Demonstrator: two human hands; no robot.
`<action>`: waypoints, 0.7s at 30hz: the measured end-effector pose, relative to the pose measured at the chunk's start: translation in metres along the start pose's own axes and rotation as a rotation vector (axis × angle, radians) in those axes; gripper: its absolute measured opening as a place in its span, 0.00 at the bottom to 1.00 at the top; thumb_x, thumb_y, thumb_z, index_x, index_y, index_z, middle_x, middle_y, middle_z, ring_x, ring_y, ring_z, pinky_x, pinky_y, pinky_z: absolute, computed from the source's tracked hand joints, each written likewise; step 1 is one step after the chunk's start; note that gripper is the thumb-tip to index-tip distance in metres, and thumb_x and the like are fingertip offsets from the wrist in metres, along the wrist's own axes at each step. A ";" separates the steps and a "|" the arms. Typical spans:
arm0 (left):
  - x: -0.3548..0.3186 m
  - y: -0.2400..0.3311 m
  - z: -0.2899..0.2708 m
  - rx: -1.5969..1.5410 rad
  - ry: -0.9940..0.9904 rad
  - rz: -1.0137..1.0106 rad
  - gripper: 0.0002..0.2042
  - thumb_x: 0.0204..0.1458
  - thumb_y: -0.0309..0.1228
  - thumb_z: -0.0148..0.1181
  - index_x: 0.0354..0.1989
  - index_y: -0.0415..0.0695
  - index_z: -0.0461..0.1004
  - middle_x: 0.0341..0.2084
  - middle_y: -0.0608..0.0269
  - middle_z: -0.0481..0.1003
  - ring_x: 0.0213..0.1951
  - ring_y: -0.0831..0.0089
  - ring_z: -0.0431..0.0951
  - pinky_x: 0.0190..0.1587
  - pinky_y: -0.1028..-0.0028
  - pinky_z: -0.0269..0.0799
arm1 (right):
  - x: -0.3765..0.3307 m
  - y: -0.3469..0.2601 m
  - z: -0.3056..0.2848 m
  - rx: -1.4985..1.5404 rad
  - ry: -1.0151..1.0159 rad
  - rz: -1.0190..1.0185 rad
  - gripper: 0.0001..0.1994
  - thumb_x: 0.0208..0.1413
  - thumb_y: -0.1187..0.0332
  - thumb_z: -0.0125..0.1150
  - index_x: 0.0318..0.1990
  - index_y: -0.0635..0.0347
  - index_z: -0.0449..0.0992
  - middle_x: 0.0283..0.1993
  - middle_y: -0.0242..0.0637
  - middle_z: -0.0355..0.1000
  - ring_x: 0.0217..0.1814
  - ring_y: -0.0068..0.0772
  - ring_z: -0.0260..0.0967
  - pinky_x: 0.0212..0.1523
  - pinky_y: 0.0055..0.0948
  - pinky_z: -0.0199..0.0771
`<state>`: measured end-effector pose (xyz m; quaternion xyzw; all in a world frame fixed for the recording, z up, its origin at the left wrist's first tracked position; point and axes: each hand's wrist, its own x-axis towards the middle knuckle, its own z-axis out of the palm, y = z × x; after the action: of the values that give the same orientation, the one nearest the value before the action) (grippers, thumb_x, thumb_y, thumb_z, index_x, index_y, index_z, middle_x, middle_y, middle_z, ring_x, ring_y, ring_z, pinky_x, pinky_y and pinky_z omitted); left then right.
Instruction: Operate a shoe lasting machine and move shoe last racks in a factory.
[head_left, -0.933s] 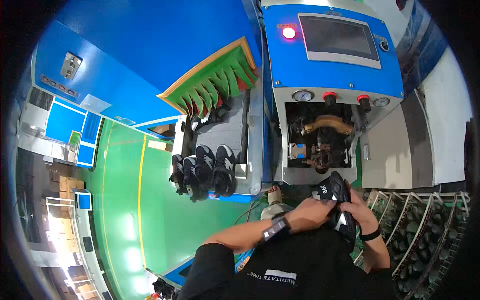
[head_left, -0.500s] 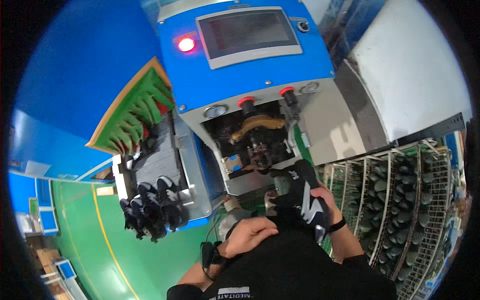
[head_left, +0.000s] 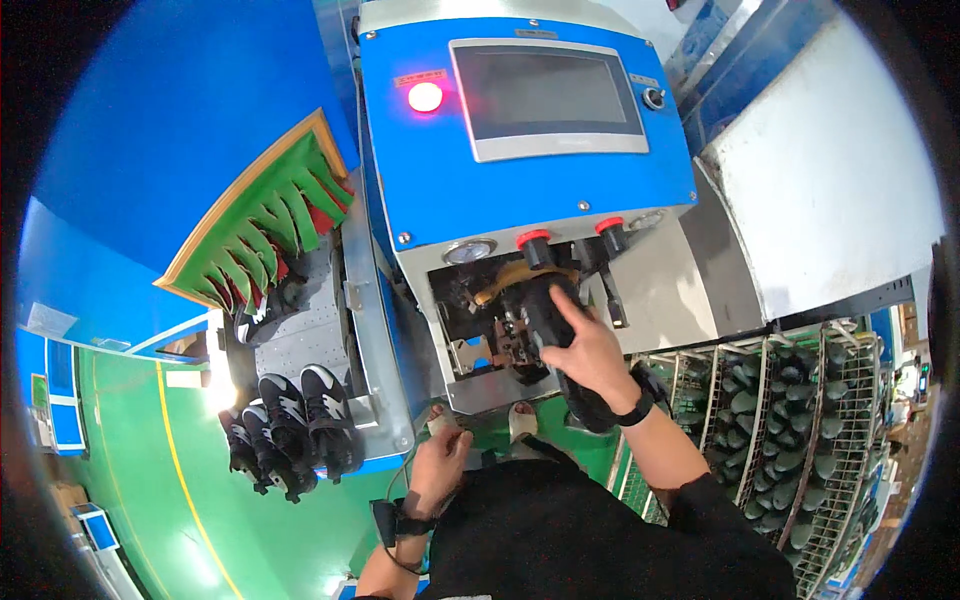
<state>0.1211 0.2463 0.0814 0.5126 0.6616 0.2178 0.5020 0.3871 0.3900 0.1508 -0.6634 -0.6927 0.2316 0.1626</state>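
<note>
My right hand (head_left: pixel 592 355) grips a black shoe (head_left: pixel 543 320), thumb and index finger spread along it. The shoe is held steeply at the opening of a blue and grey machine, its upper end close to a yellow curved part (head_left: pixel 505 283) and beside a brown metal clamp (head_left: pixel 512 342). Whether it touches the clamp I cannot tell. Low in front of my body, my left hand (head_left: pixel 440 465) has its fingers loosely curled, with nothing seen in them. A dark strap with a cable is round the left wrist.
Several black and white shoes (head_left: pixel 290 425) stand at the end of a conveyor (head_left: pixel 300 335) on the left, below a green strip curtain (head_left: pixel 265 235). A wire rack (head_left: pixel 725 425) full of dark shoe-shaped pieces stands at the right. Above the opening are a screen (head_left: pixel 550 100) and a lit red lamp (head_left: pixel 425 97).
My right hand has carried the shoe up and left to the machine's opening and turned it, so its white side mark no longer shows. My left hand has moved down and left.
</note>
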 end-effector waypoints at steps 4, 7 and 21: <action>-0.007 -0.026 -0.002 -0.008 0.003 -0.147 0.16 0.59 0.42 0.58 0.43 0.41 0.78 0.31 0.45 0.80 0.37 0.48 0.81 0.41 0.59 0.75 | 0.017 -0.030 0.017 -0.210 -0.111 0.019 0.45 0.44 0.56 0.66 0.73 0.38 0.53 0.55 0.64 0.65 0.49 0.66 0.72 0.48 0.51 0.75; -0.006 -0.028 0.000 0.019 0.028 -0.119 0.18 0.59 0.45 0.57 0.45 0.44 0.78 0.34 0.46 0.80 0.41 0.47 0.81 0.44 0.57 0.75 | 0.034 -0.031 0.024 -0.297 -0.084 0.059 0.44 0.46 0.57 0.64 0.72 0.47 0.50 0.58 0.70 0.62 0.47 0.72 0.71 0.47 0.57 0.75; 0.028 0.006 -0.018 0.086 -0.025 0.074 0.19 0.61 0.44 0.53 0.47 0.39 0.77 0.39 0.44 0.79 0.45 0.47 0.80 0.47 0.59 0.74 | -0.008 -0.030 0.032 -0.297 0.151 -0.002 0.48 0.53 0.56 0.64 0.74 0.63 0.40 0.53 0.75 0.59 0.37 0.68 0.69 0.32 0.52 0.73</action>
<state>0.1086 0.2778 0.0809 0.5604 0.6446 0.2010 0.4796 0.3454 0.3782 0.1406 -0.6948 -0.7060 0.0759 0.1145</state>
